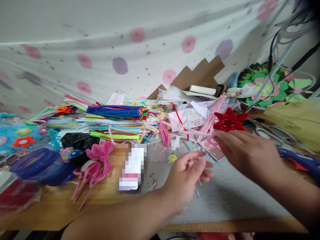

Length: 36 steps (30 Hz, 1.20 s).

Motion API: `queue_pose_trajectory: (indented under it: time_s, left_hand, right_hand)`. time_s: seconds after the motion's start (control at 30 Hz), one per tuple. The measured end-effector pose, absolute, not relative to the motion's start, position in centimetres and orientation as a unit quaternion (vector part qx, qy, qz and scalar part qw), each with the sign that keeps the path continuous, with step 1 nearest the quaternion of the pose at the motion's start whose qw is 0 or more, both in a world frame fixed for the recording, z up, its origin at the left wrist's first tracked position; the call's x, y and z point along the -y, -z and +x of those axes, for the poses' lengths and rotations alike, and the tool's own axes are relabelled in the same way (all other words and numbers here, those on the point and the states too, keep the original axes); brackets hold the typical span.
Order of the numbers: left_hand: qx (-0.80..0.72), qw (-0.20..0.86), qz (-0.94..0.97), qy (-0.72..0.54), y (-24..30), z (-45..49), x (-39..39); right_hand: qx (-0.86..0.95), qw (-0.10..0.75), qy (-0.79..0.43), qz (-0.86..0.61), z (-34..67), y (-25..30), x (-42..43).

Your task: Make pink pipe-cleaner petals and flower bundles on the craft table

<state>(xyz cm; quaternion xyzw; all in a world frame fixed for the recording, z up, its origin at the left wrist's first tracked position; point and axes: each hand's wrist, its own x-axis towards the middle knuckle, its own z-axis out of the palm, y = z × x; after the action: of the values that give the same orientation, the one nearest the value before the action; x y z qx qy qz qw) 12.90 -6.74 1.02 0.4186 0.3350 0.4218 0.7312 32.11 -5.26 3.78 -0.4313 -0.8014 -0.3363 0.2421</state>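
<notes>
Over the grey work mat (225, 200), my left hand (185, 176) is loosely curled with its fingers apart; I see nothing held in it. Small thin wire pieces lie behind and below its fingers, partly hidden. My right hand (247, 150) is blurred, its fingers together and pointing left. A thin pink pipe cleaner (197, 132) runs leftward from its fingertips, which look closed on its end. Just behind that hand are a bundle of pink pipe cleaners (210, 118) and a red pipe-cleaner flower (231, 120). A shorter pink bundle (164, 133) lies farther left.
Stacked colourful pipe cleaners (115, 111) line the back. A phone (132, 168), a pink fuzzy bow shape (101, 156) and a blue tape dispenser (42, 166) are at left. Scissors (267, 131) and a blue glue gun (300, 160) lie at right. A yellow-green coil (172, 158) is on the mat.
</notes>
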Motion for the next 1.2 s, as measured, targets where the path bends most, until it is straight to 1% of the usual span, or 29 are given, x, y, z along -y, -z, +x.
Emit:
queue_pose_trajectory:
  time_s: [0.13,0.2,0.27,0.33,0.4,0.47,0.5,0.57,0.6,0.63,0.7,0.77,0.87,0.97,1.1,1.2]
  left_hand:
    - [-0.301,0.702,0.393,-0.512,-1.6,15.7,6.1]
    - [-0.315,0.705,0.352,-0.529,-1.3,16.1,5.4]
    - [-0.337,0.713,0.322,-0.524,-0.8,15.9,4.9]
    - [-0.359,0.716,0.313,-0.511,-0.3,15.2,4.5]
    - [-0.371,0.713,0.317,-0.503,0.0,14.4,4.2]
    - [-0.373,0.724,0.325,-0.481,0.2,13.6,4.0]
    - [-0.372,0.738,0.33,-0.457,0.3,13.2,3.9]
    - [-0.359,0.77,0.35,-0.395,0.3,12.8,3.9]
    - [-0.349,0.783,0.365,-0.363,0.3,12.6,4.0]
    - [-0.337,0.791,0.383,-0.337,0.3,12.5,4.0]
    - [-0.323,0.795,0.416,-0.3,0.1,12.4,4.3]
    - [-0.319,0.792,0.447,-0.266,-0.2,12.4,4.7]
    - [-0.297,0.791,0.485,-0.227,-0.6,12.3,5.0]
    - [-0.285,0.809,0.468,-0.212,-0.7,12.3,5.0]
    - [-0.313,0.826,0.424,-0.201,-0.5,12.3,5.0]
    - [-0.324,0.828,0.417,-0.189,-0.3,12.2,4.9]
  right_hand:
    - [0.827,0.17,0.249,-0.475,28.2,-3.3,6.2]
    - [0.827,0.135,0.218,-0.5,26.9,-2.7,6.6]
    - [0.829,0.121,0.18,-0.516,26.2,-2.2,7.1]
    - [0.836,0.133,0.129,-0.516,26.0,-2.1,7.5]
    - [0.85,0.165,0.056,-0.498,26.5,-2.4,7.7]
    - [0.857,0.218,-0.012,-0.466,27.4,-2.9,7.5]
    - [0.857,0.254,-0.026,-0.448,28.0,-3.2,7.3]
    - [0.857,0.319,-0.001,-0.405,29.2,-3.7,6.6]
    - [0.865,0.33,0.024,-0.377,29.8,-3.9,6.2]
    - [0.879,0.323,0.047,-0.348,30.3,-4.0,5.9]
    - [0.909,0.278,0.079,-0.301,30.9,-4.0,5.4]
    - [0.922,0.253,0.097,-0.278,31.2,-3.8,5.3]
    - [0.916,0.274,0.114,-0.271,31.4,-3.4,5.3]
    - [0.914,0.291,0.12,-0.257,31.6,-3.3,5.5]
    - [0.92,0.281,0.112,-0.249,31.9,-3.3,5.5]
    - [0.927,0.274,0.074,-0.246,31.9,-3.3,5.7]
